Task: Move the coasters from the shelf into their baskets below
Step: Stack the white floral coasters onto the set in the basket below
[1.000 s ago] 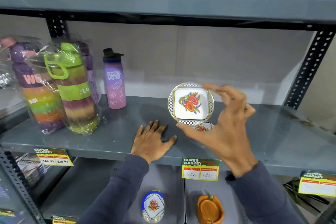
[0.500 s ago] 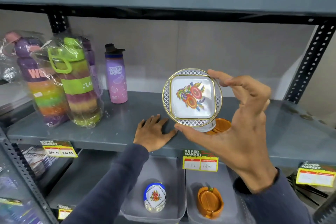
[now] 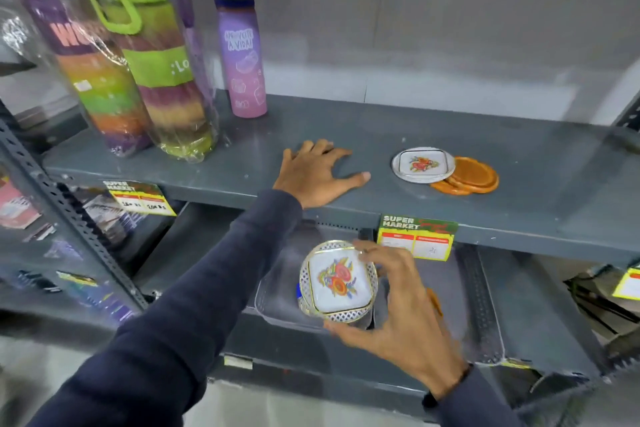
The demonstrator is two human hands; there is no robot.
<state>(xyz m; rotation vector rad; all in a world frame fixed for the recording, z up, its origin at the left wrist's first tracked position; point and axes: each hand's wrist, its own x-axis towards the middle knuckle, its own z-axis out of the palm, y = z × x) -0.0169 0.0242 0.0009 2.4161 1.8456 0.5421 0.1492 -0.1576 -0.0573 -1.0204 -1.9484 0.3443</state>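
My right hand (image 3: 398, 308) holds a white floral coaster (image 3: 337, 282) with a gold lattice rim, tilted, just over the left grey basket (image 3: 277, 305) on the lower shelf. My left hand (image 3: 317, 175) lies flat, fingers spread, on the grey shelf (image 3: 381, 135). To its right on that shelf sit another white floral coaster (image 3: 422, 165) and a small stack of orange coasters (image 3: 472, 177), touching each other. The right grey basket (image 3: 485, 305) stands beside the left one; an orange coaster inside it is mostly hidden by my hand.
Wrapped colourful bottles (image 3: 145, 55) and a purple bottle (image 3: 240, 45) stand at the shelf's left back. Price tags (image 3: 415, 237) hang on the shelf's front edge. A perforated upright (image 3: 69, 211) runs down the left side.
My right hand has carried the white floral coaster from above the shelf down to the left basket below. The view has tilted downward. My left hand stayed on the shelf.
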